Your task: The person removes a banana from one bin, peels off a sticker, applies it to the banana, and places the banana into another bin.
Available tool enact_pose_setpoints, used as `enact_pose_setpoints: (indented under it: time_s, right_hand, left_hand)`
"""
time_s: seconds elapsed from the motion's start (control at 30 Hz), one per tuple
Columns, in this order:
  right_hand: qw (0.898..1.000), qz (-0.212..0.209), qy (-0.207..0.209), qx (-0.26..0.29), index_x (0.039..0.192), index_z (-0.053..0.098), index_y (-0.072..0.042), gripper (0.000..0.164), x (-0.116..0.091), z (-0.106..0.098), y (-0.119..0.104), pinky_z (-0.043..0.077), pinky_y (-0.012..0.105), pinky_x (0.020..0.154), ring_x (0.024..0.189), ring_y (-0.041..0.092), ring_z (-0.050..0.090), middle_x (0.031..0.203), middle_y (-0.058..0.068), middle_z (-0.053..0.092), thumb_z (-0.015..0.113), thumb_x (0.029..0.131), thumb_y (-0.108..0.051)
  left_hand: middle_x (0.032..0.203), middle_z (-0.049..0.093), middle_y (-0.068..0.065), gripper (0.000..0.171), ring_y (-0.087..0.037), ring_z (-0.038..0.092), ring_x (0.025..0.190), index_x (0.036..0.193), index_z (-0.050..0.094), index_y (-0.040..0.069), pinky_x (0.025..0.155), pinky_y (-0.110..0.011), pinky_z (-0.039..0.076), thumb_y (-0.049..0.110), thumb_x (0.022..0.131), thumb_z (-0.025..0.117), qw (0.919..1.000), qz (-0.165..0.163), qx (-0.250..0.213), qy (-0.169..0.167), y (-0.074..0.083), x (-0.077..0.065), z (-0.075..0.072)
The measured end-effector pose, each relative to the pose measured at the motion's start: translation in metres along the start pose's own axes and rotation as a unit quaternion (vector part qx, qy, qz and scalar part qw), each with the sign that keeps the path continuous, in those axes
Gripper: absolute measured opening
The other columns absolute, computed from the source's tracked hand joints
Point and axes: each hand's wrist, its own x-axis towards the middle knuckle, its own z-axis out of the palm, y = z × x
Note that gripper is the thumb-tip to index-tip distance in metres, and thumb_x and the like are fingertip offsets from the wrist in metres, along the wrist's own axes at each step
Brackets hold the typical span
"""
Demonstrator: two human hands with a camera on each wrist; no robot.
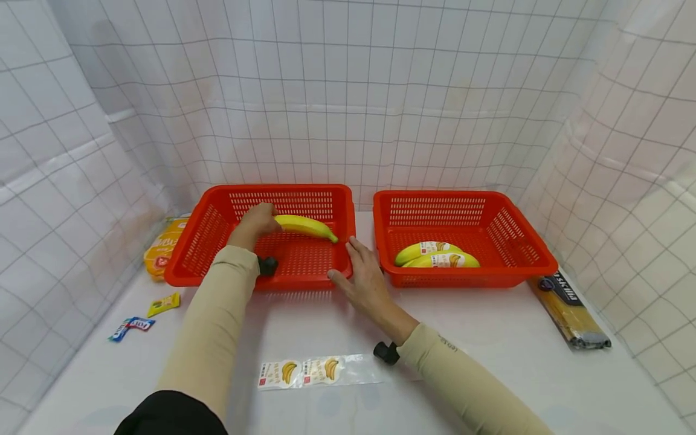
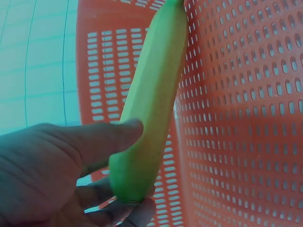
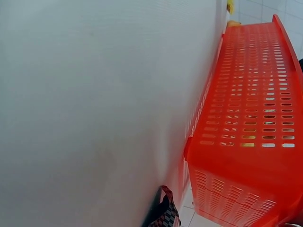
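My left hand reaches into the left red basket and grips a yellow banana by one end. In the left wrist view, the thumb presses on the banana near its green tip, with the other fingers behind it. The banana's far end points toward the basket's right wall. At that basket's front right corner is my right hand, fingers extended and fingertips right at the rim. The right wrist view shows the outside of a red basket; the hand itself is hidden there.
A second red basket on the right holds two labelled bananas. A strip of banana labels lies in front. Left are an orange packet, a yellow wrapper and small blue-red wrappers; right, a pasta pack.
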Motion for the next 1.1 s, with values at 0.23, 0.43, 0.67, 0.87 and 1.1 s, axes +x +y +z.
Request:
enact_pose_setpoints:
  time_s: [0.23, 0.43, 0.67, 0.87, 1.1]
  right_hand:
    - [1.000, 0.005, -0.007, -0.003, 0.143, 0.037, -0.002, 0.074, 0.002, 0.000, 0.000, 0.031, 0.048, 0.112, 0.138, 0.030, 0.033, 0.151, 0.011, 0.032, 0.062, 0.087, -0.043]
    - [1.000, 0.007, -0.009, 0.002, 0.143, 0.036, -0.002, 0.074, 0.003, 0.000, -0.001, 0.033, 0.047, 0.111, 0.137, 0.030, 0.034, 0.151, 0.011, 0.033, 0.062, 0.087, -0.043]
    - [1.000, 0.021, -0.013, 0.009, 0.143, 0.037, -0.003, 0.073, 0.008, -0.001, 0.000, 0.033, 0.045, 0.111, 0.137, 0.030, 0.034, 0.151, 0.011, 0.034, 0.062, 0.087, -0.042]
    - [1.000, 0.024, -0.014, 0.011, 0.141, 0.039, -0.001, 0.071, 0.011, -0.002, 0.000, 0.034, 0.043, 0.110, 0.137, 0.029, 0.035, 0.150, 0.010, 0.035, 0.061, 0.088, -0.042]
    - [0.998, 0.044, -0.033, 0.018, 0.142, 0.039, -0.003, 0.073, 0.014, -0.006, -0.001, 0.036, 0.046, 0.109, 0.137, 0.029, 0.034, 0.150, 0.009, 0.034, 0.058, 0.088, -0.048]
  left_hand:
    - [0.097, 0.063, -0.023, 0.028, -0.030, 0.053, 0.082, 0.102, 0.063, -0.009, 0.079, -0.042, 0.046, 0.015, 0.087, 0.064, 0.9969, 0.021, 0.053, 0.054, 0.008, -0.005, -0.004]
    - [0.093, 0.063, -0.020, 0.024, -0.029, 0.051, 0.080, 0.098, 0.064, -0.007, 0.076, -0.042, 0.044, 0.015, 0.087, 0.061, 0.9936, 0.030, 0.041, 0.101, 0.014, -0.019, -0.015]
    - [0.112, 0.063, -0.019, 0.037, -0.031, 0.053, 0.096, 0.120, 0.060, 0.001, 0.084, -0.043, 0.043, 0.022, 0.090, 0.059, 0.9920, 0.020, -0.045, 0.116, 0.021, -0.050, -0.040]
    - [0.124, 0.059, -0.018, 0.046, -0.029, 0.054, 0.106, 0.131, 0.053, 0.006, 0.089, -0.041, 0.047, 0.026, 0.090, 0.061, 0.9849, 0.016, -0.143, 0.096, 0.022, -0.086, -0.050]
    - [0.121, 0.059, -0.015, 0.048, -0.029, 0.056, 0.108, 0.129, 0.052, 0.008, 0.090, -0.041, 0.051, 0.029, 0.088, 0.065, 0.9784, 0.037, -0.178, 0.099, 0.017, -0.137, -0.037]
